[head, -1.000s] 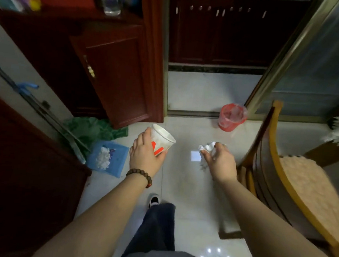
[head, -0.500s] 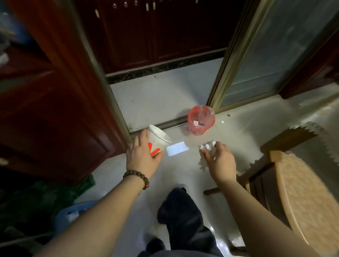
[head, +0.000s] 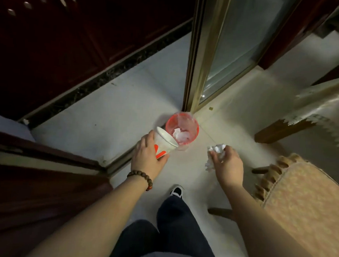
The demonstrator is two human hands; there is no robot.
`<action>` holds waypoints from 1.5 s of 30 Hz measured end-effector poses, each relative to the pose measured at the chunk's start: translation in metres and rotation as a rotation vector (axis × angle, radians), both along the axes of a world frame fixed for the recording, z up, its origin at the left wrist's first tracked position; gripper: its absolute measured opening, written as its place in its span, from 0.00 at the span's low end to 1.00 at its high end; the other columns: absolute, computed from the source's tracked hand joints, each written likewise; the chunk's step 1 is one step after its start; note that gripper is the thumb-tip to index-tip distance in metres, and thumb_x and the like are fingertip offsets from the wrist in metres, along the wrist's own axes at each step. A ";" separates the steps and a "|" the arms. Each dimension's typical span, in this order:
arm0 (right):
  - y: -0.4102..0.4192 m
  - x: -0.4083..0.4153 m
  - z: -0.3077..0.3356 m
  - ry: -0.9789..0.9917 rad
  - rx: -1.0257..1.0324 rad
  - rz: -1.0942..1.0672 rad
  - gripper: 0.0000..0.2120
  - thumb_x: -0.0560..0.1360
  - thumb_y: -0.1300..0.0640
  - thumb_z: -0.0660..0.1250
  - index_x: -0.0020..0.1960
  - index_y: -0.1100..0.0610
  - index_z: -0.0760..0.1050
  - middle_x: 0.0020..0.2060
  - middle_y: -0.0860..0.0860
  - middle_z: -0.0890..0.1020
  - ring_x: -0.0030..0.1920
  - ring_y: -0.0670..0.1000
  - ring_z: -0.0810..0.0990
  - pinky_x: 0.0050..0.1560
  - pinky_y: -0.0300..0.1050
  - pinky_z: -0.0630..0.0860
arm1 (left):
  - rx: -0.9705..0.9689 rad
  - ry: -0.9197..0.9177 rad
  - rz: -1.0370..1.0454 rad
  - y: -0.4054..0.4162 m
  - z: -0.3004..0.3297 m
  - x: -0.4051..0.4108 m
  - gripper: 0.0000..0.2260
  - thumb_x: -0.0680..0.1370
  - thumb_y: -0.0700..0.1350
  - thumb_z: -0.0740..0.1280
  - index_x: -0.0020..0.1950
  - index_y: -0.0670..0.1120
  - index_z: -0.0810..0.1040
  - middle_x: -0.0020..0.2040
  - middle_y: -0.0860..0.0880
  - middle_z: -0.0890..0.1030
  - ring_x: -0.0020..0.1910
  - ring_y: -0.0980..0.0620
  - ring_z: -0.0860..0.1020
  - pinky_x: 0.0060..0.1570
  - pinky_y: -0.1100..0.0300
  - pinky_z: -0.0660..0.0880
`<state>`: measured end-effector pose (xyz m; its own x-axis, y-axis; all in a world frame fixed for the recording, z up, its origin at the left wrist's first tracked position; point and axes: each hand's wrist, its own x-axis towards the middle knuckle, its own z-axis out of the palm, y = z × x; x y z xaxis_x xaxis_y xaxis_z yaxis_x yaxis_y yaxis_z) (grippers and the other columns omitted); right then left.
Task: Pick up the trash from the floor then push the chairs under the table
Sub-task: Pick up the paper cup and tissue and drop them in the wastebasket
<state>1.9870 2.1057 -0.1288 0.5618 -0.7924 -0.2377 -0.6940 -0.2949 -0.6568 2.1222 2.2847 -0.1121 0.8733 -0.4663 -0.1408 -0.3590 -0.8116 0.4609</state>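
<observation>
My left hand (head: 148, 156) grips the paper cup (head: 164, 143) at the red bin (head: 182, 127) rim; my right hand (head: 227, 163) clutches crumpled tissue (head: 215, 153) (beside the bin). I'd centre each before dropping.

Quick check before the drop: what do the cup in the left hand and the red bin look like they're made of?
Cup in the left hand: likely paper, matte white with a rolled rim and printed orange marks. Red bin: apparently translucent plastic with a thin clear liner, glossy; crumpled white paper shows inside.
</observation>
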 end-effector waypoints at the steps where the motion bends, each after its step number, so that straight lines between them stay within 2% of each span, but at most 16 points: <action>1: -0.009 0.010 -0.005 0.003 0.006 -0.020 0.17 0.75 0.46 0.65 0.53 0.59 0.74 0.48 0.56 0.78 0.49 0.57 0.75 0.44 0.46 0.68 | 0.009 0.009 -0.022 -0.010 -0.007 0.015 0.36 0.71 0.52 0.73 0.73 0.45 0.60 0.68 0.44 0.69 0.65 0.45 0.69 0.64 0.52 0.66; 5: -0.039 0.045 -0.036 0.044 0.008 -0.067 0.15 0.75 0.47 0.66 0.50 0.59 0.75 0.43 0.52 0.75 0.45 0.54 0.74 0.42 0.44 0.66 | 0.068 0.070 -0.050 -0.044 -0.046 0.068 0.37 0.70 0.53 0.72 0.73 0.46 0.59 0.69 0.44 0.69 0.66 0.45 0.69 0.63 0.51 0.68; 8: -0.055 0.070 -0.070 0.062 0.049 -0.118 0.14 0.75 0.47 0.67 0.49 0.58 0.74 0.43 0.52 0.74 0.43 0.52 0.73 0.41 0.44 0.66 | 0.115 0.123 -0.076 -0.070 -0.087 0.103 0.37 0.70 0.55 0.72 0.73 0.47 0.58 0.69 0.44 0.68 0.65 0.45 0.69 0.61 0.51 0.69; 14: -0.079 0.127 -0.164 0.086 0.076 -0.178 0.13 0.74 0.47 0.67 0.51 0.57 0.75 0.43 0.53 0.77 0.43 0.54 0.75 0.40 0.47 0.71 | 0.159 0.255 -0.138 -0.135 -0.204 0.174 0.39 0.69 0.56 0.73 0.74 0.48 0.58 0.67 0.44 0.71 0.61 0.43 0.73 0.54 0.51 0.73; 17: -0.086 0.153 -0.205 0.080 0.076 -0.182 0.13 0.74 0.49 0.67 0.52 0.57 0.75 0.44 0.52 0.77 0.43 0.53 0.75 0.41 0.46 0.71 | 0.166 0.343 -0.164 -0.162 -0.263 0.198 0.41 0.69 0.55 0.74 0.75 0.50 0.57 0.67 0.45 0.72 0.60 0.44 0.74 0.54 0.51 0.74; 19: -0.090 0.168 -0.235 0.088 0.090 -0.184 0.14 0.74 0.48 0.67 0.53 0.56 0.76 0.45 0.52 0.77 0.44 0.52 0.75 0.42 0.46 0.72 | 0.174 0.395 -0.196 -0.175 -0.300 0.210 0.45 0.68 0.56 0.75 0.76 0.52 0.52 0.70 0.46 0.68 0.65 0.44 0.71 0.59 0.49 0.74; 21: -0.093 0.181 -0.262 0.092 0.092 -0.172 0.13 0.74 0.46 0.66 0.52 0.55 0.76 0.44 0.50 0.77 0.44 0.52 0.75 0.43 0.47 0.73 | 0.232 0.426 -0.268 -0.182 -0.330 0.220 0.49 0.67 0.61 0.73 0.77 0.53 0.46 0.77 0.47 0.58 0.73 0.42 0.61 0.67 0.44 0.66; 23: -0.095 0.191 -0.284 0.101 0.099 -0.156 0.13 0.74 0.45 0.66 0.52 0.53 0.75 0.45 0.49 0.77 0.44 0.51 0.76 0.44 0.47 0.74 | 0.263 0.428 -0.307 -0.179 -0.348 0.228 0.50 0.68 0.64 0.71 0.77 0.52 0.42 0.78 0.48 0.50 0.76 0.43 0.54 0.70 0.44 0.60; 28: -0.096 0.219 -0.322 0.131 0.115 -0.114 0.19 0.74 0.43 0.65 0.58 0.55 0.74 0.50 0.51 0.78 0.49 0.52 0.76 0.48 0.46 0.74 | 0.250 0.340 -0.284 -0.145 -0.364 0.242 0.40 0.74 0.64 0.63 0.78 0.50 0.47 0.78 0.46 0.53 0.76 0.45 0.55 0.71 0.48 0.58; 33: -0.097 0.251 -0.354 0.143 0.115 -0.056 0.22 0.74 0.45 0.66 0.63 0.56 0.71 0.57 0.55 0.78 0.55 0.56 0.76 0.53 0.46 0.74 | 0.233 0.282 -0.253 -0.121 -0.367 0.251 0.35 0.77 0.60 0.61 0.78 0.47 0.52 0.77 0.45 0.58 0.76 0.46 0.55 0.73 0.48 0.57; 37: -0.093 0.255 -0.368 0.202 0.191 0.017 0.33 0.75 0.41 0.63 0.74 0.53 0.58 0.70 0.56 0.69 0.67 0.58 0.70 0.63 0.52 0.71 | 0.213 0.239 -0.273 -0.117 -0.362 0.252 0.34 0.77 0.58 0.62 0.77 0.47 0.54 0.76 0.45 0.60 0.75 0.46 0.56 0.73 0.48 0.57; 39: -0.091 0.248 -0.361 0.227 0.198 -0.005 0.33 0.76 0.42 0.61 0.75 0.54 0.56 0.72 0.56 0.65 0.70 0.58 0.66 0.67 0.53 0.67 | 0.198 0.233 -0.281 -0.120 -0.354 0.251 0.33 0.77 0.59 0.61 0.77 0.46 0.55 0.76 0.45 0.61 0.75 0.46 0.57 0.73 0.48 0.58; 42: -0.092 0.231 -0.330 0.223 0.169 -0.046 0.31 0.77 0.43 0.61 0.75 0.55 0.58 0.72 0.56 0.66 0.70 0.58 0.66 0.69 0.52 0.65 | 0.179 0.214 -0.298 -0.132 -0.329 0.245 0.33 0.76 0.62 0.59 0.76 0.46 0.57 0.75 0.45 0.63 0.74 0.46 0.59 0.72 0.49 0.59; 45: -0.096 0.210 -0.280 0.226 0.139 -0.089 0.31 0.77 0.42 0.60 0.75 0.55 0.58 0.72 0.55 0.65 0.72 0.55 0.64 0.70 0.50 0.62 | 0.163 0.198 -0.342 -0.150 -0.294 0.237 0.34 0.74 0.65 0.55 0.75 0.49 0.59 0.72 0.45 0.67 0.71 0.46 0.64 0.69 0.46 0.65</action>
<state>2.1972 2.0096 -0.4092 0.4121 -0.7873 -0.4586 -0.8464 -0.1444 -0.5126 2.3594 2.1344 -0.4056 0.6208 -0.6823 -0.3861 -0.5381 -0.7290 0.4231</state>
